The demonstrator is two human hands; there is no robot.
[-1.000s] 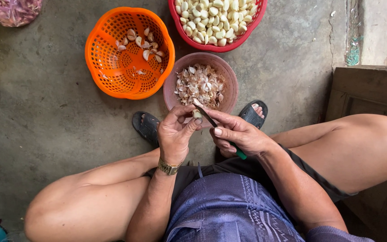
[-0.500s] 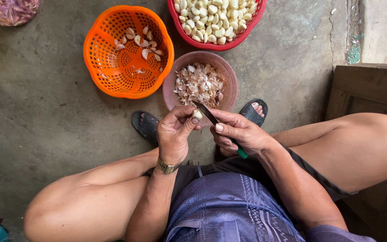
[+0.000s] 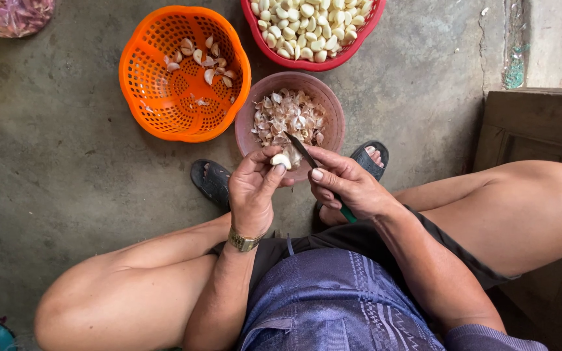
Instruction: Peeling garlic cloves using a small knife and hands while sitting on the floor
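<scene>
Both hands are working above the brown bowl (image 3: pixel 333 107) (full of skins): left hand (image 3: pixel 253 188) pinching a garlic clove (image 3: pixel 281 160), right hand (image 3: pixel 346 185) gripping a knife (image 3: pixel 302 151)

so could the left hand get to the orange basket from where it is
Probably yes: the orange basket sits on the floor just ahead and left of the left hand, with nothing between them. But that hand holds a garlic clove, so its fingers are occupied.

Garlic clove and a little knife, mid-peel

The garlic clove (image 3: pixel 281 160) is pale, mostly bare, pinched at the fingertips of the left hand (image 3: pixel 253 193) right over the brown bowl's near rim. The knife (image 3: pixel 302 150) has a thin dark blade angled up-left, tip just beside the clove, with its green handle sticking out below the right hand (image 3: pixel 346 186).
</scene>
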